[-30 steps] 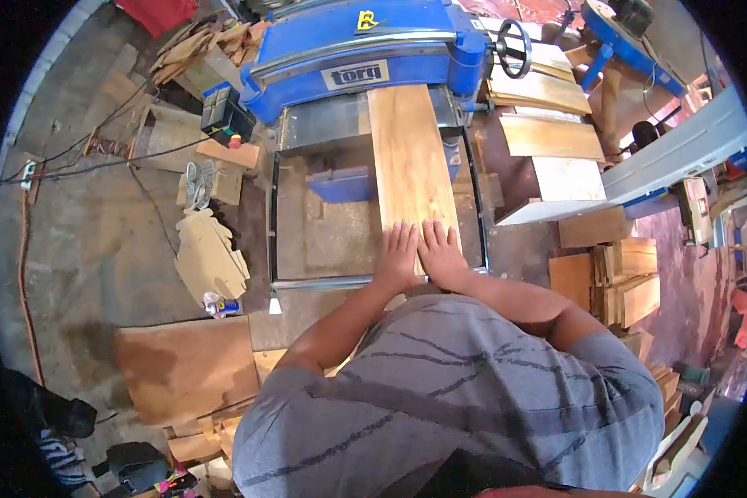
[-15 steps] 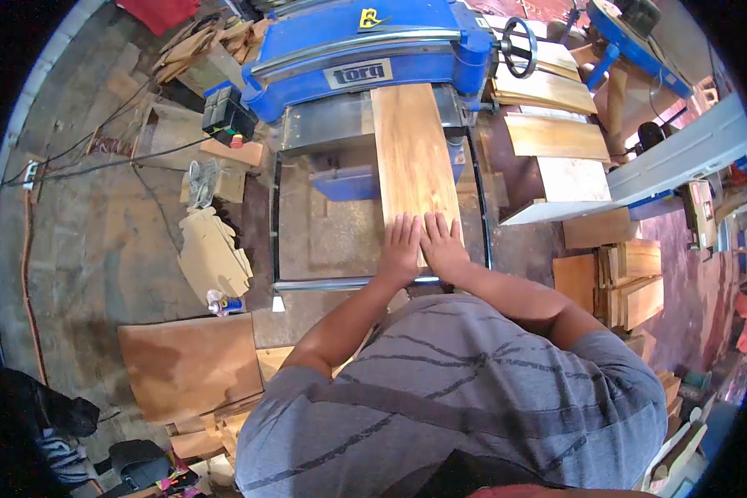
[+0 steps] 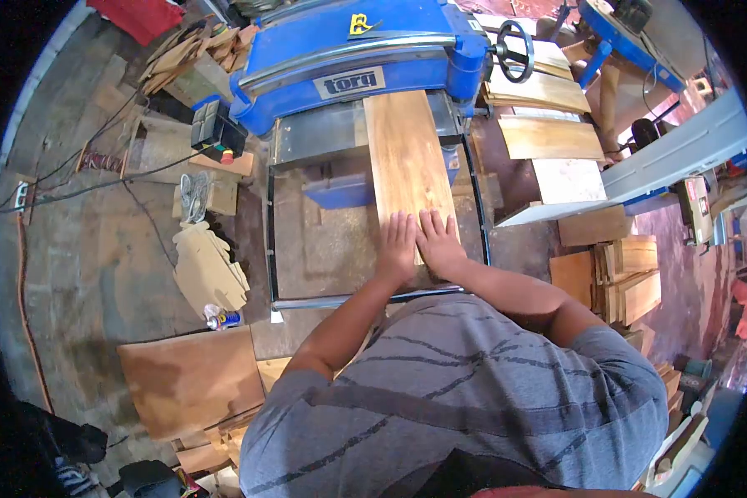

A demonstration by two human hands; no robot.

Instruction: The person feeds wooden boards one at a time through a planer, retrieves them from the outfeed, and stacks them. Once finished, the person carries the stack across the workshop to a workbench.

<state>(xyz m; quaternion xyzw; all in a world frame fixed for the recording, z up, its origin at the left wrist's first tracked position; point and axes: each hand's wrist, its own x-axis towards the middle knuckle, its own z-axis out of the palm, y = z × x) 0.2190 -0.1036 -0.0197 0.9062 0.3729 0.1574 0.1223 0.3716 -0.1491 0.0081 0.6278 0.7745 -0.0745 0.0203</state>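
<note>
A long, light-brown wooden board [image 3: 408,158] lies with its far end at the mouth of a blue thickness planer [image 3: 349,62] marked "torq". Flat on the near end of the board rests my left hand [image 3: 397,247], its fingers pointing forward. Beside it, my right hand [image 3: 440,245] also lies flat on the board, fingers a little spread. The two hands almost touch. Below the board runs the planer's metal outfeed frame [image 3: 349,300], with its bar close to my body. The underside of the board is hidden.
At the right, a handwheel [image 3: 515,51] juts from the planer, and stacked boards [image 3: 552,137] lie beyond it. On the left are a switch box [image 3: 217,131] with a red button, cables, cardboard pieces [image 3: 211,270] and a spray can [image 3: 224,319]. A brown sheet [image 3: 191,378] lies below.
The camera view has shifted and tilted slightly. Both hands stay flat on the near end of the board, with little visible movement between them and the board.
</note>
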